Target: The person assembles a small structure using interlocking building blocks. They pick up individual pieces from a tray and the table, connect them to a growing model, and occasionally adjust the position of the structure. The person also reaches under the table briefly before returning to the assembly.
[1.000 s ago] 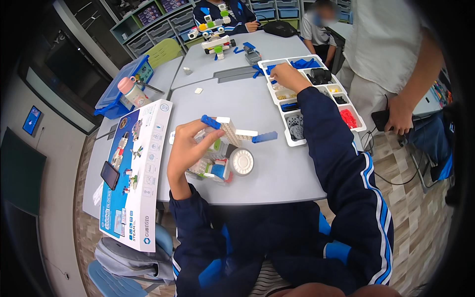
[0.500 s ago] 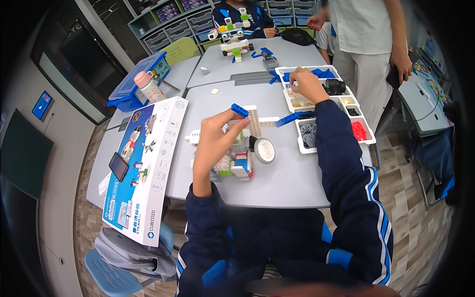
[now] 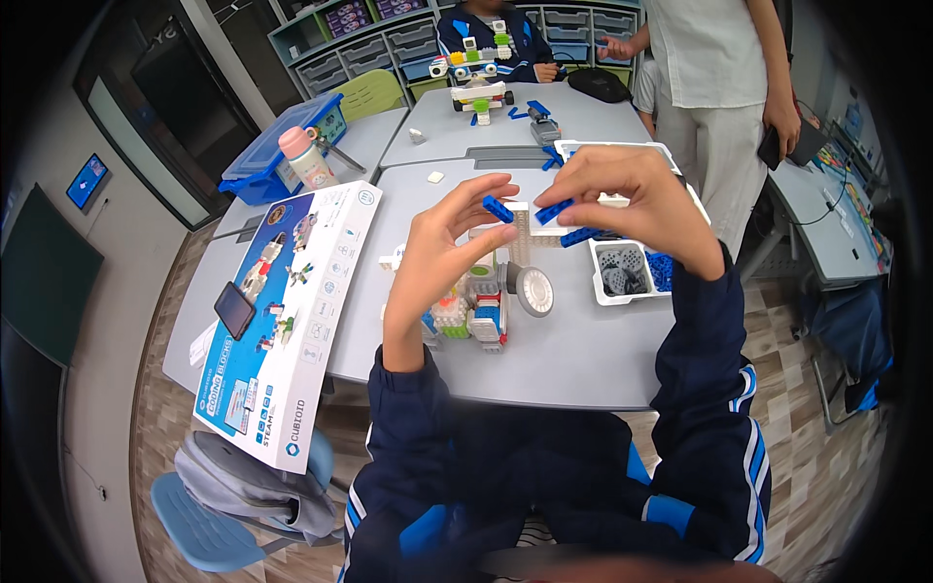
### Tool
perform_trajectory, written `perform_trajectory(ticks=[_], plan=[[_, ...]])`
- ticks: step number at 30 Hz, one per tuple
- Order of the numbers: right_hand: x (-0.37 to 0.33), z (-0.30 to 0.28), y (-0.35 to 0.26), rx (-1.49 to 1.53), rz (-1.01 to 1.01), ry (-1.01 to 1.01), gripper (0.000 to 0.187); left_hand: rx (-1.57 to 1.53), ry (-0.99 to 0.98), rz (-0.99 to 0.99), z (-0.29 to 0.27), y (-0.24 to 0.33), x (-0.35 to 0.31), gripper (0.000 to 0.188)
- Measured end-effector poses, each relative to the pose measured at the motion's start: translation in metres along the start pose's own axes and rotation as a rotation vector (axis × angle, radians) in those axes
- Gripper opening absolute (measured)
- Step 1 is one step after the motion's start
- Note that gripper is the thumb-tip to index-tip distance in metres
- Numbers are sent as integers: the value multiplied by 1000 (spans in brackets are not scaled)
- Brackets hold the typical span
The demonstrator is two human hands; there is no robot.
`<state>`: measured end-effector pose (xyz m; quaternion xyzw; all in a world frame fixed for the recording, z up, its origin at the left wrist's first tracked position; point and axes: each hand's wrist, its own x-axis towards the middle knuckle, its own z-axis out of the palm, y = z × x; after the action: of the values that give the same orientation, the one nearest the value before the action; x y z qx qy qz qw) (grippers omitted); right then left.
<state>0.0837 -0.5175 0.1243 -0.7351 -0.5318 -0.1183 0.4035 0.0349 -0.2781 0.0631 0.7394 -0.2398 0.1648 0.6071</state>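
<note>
My right hand [image 3: 632,199] pinches a small blue brick [image 3: 554,212] between thumb and fingertips, above the model. To its left my left hand [image 3: 442,248] is open, thumb and fingers apart around another blue brick [image 3: 498,209]. That brick sits by the top of an upright white beam [image 3: 521,238]; whether a finger touches it is hard to tell. The beam rises from a block model [image 3: 476,306] in white, grey and green, with a round white wheel [image 3: 535,291] at its right side. A further blue piece [image 3: 578,236] shows below my right hand, beside the model.
A white parts tray [image 3: 627,296] with grey and blue pieces lies right, partly hidden by my right arm. At left are a large box [image 3: 311,330] with a phone [image 3: 234,309] on it, a bottle [image 3: 306,160] and a blue bin [image 3: 243,180]. Two people are across the table.
My right hand has come back from the tray to the model with a blue brick in its fingertips. My left fingers have spread apart around the blue brick at the beam's top.
</note>
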Motion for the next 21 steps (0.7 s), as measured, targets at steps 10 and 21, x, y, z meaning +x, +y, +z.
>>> perform_trajectory(ticks=[10,21], plan=[[1,25,4,-134,-32,86,19,13,-19,-86,-3,-5,1,26],[4,44,6,-184,-2,157,17,82,36,-54,-1,-3,1,22]])
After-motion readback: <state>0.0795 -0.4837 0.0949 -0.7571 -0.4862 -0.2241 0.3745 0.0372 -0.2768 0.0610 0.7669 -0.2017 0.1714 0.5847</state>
